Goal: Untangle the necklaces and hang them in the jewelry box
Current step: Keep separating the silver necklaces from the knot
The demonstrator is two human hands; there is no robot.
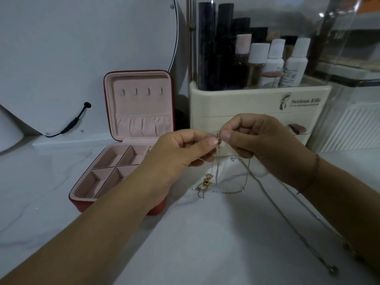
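Note:
A red jewelry box with pink lining stands open at the left. Its lid holds several small hooks and a gathered pocket. My left hand and my right hand are raised above the table and pinch a small pendant between their fingertips. Thin silver chains hang from the pinch and trail over the white table toward the lower right. A gold necklace with a dark stone lies on the table below my hands, tangled with a silver chain.
A cream cosmetics organizer with bottles and a clear cover stands right behind my hands. A round mirror with a black cable leans at the back left. The white table stretches toward me.

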